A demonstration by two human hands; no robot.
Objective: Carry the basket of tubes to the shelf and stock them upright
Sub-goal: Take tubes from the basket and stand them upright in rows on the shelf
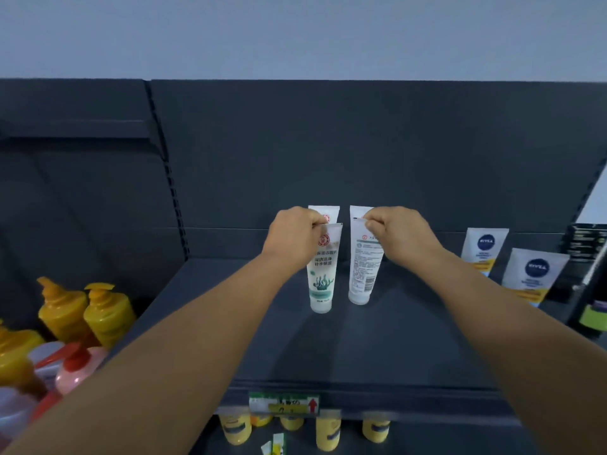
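Two bare forearms reach forward from the bottom corners toward a dark grey metal shelf [328, 349] with a dark back panel. The left hand [294, 236] pinches the flat crimped top of a white plastic tube with a green seaweed drawing and a red round logo [322, 274], its fingers curled round that top edge. This tube stands upright, cap down, on the shelf surface. Directly behind it, partly hidden by the hand, stands a second white tube with the same red logo [328, 213], of which only the top shows. The right hand [400, 238] pinches the top edge of another white plastic tube turned to show its printed back label and barcode [363, 270], fingers curled on the crimp; it too stands cap down on the shelf, just beside the first tube with a narrow gap between them. Behind it the top of a further white tube [359, 210] peeks out. The basket is not in view. Farther right on the same shelf stand two white tubes with a round dark blue logo and a yellow band [532, 277], well apart from the held tubes. On the lower left are yellow pump bottles [105, 313] and a pink pump bottle with a red top [77, 369]. A green and yellow price tag with a red arrow [284, 403] is fixed to the shelf's front edge, and yellow bottles [326, 433] stand on the level below.
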